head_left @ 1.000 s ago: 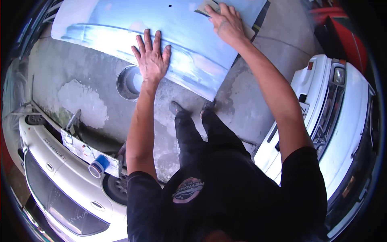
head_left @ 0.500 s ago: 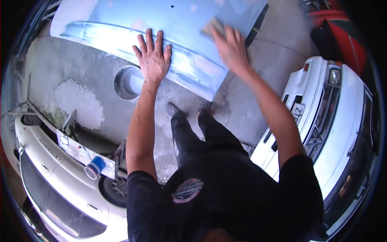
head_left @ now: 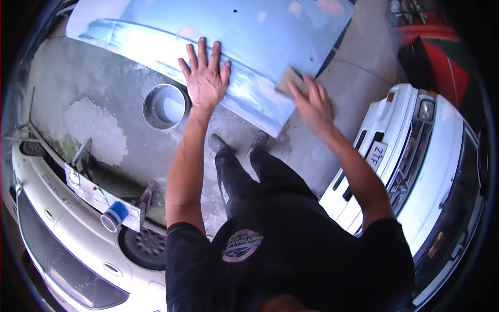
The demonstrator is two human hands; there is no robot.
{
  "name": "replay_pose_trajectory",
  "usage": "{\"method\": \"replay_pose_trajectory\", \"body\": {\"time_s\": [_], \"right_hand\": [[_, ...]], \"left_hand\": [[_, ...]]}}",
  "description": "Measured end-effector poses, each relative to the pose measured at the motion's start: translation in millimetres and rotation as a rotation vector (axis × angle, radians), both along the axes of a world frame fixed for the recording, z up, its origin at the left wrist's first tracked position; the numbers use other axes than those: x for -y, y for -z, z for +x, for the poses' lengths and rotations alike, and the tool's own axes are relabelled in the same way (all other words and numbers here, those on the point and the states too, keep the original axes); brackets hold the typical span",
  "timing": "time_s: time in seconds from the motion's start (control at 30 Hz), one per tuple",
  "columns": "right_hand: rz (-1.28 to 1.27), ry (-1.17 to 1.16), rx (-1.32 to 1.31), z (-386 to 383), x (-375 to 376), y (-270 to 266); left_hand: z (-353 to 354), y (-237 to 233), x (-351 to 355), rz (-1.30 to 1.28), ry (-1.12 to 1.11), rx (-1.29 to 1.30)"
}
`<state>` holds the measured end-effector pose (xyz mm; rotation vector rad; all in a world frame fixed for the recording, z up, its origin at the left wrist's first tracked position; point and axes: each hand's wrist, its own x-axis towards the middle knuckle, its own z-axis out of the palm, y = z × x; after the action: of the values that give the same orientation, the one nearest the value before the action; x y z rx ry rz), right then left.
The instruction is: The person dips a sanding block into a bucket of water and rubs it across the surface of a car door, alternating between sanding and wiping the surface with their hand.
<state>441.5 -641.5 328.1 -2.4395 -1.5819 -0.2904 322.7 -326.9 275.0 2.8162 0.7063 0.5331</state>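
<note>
— Where are your hands?

— My left hand point(head_left: 205, 86) is open, fingers spread, palm down on the light-blue panel point(head_left: 260, 41) at the upper middle of the frame; it grips nothing

— And the right?

— My right hand point(head_left: 315, 104) is blurred, but its fingers are partly bent over a tan pad point(head_left: 292, 81) by the panel's right edge

— How far along is the surface?

— Partway, I'd judge: much of it looks an even, dull blue, yet pinkish patches point(head_left: 330, 7) show at the top and whitish streaks run along the near edge. How much is left, I can't tell

— What's nearby?

— A round bucket point(head_left: 147, 104) of cloudy liquid, left of my left wrist
</note>
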Motion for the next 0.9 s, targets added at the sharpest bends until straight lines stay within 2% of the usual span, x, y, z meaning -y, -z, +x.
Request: {"method": "replay_pose_trajectory", "body": {"time_s": [0.03, 0.13, 0.2, 0.27, 0.3, 0.37, 0.43, 0.53, 0.6, 0.67, 0.77, 0.83, 0.9], "right_hand": [[-0.057, -0.013, 0.009, -1.6, 8.7, 0.7], [-0.005, -0.109, 0.028, 69.4, -67.9, 0.7], [0.068, -0.037, -0.023, 120.4, -151.4, -6.4], [0.037, 0.021, -0.047, 118.4, -182.4, -11.6], [0.003, 0.095, -0.063, 117.4, -184.4, -16.8], [0.096, -0.008, 0.041, 71.6, -123.9, -2.5], [0.045, -0.026, -0.006, 19.7, -63.5, -5.6], [-0.007, -0.136, 0.054, 48.9, -78.1, -10.2], [0.019, -0.102, -0.017, 111.5, -147.3, -12.1], [0.062, 0.091, 0.015, 152.7, -219.0, -12.1], [-0.034, 0.097, -0.017, 111.5, -192.7, -18.2], [-0.002, 0.008, -0.002, 59.0, -126.5, -5.3], [-0.072, -0.026, 0.013, 47.8, -102.7, -9.7]], "left_hand": [[0.7, -3.7, 0.8, 0.002, -0.013, -0.028], [1.0, -5.3, 0.7, 0.032, -0.026, -0.070], [-0.5, -10.5, 2.6, -0.018, -0.022, -0.062], [-2.6, -9.1, 3.1, -0.029, -0.029, -0.060], [-0.9, -9.5, 3.0, -0.042, -0.019, -0.050], [1.3, -11.9, 2.4, -0.027, -0.017, -0.039], [-1.4, -12.0, 2.1, -0.047, -0.018, -0.041], [-0.9, -13.4, 1.3, -0.050, -0.018, -0.054], [0.3, -12.2, -0.2, -0.045, -0.019, -0.055], [-2.1, -14.2, 1.6, -0.066, -0.009, -0.035], [-2.3, -15.5, 0.3, -0.092, 0.000, -0.036], [2.0, -14.6, -3.4, -0.069, -0.006, -0.024], [-1.6, -15.4, -0.7, -0.066, -0.010, -0.046]]}}
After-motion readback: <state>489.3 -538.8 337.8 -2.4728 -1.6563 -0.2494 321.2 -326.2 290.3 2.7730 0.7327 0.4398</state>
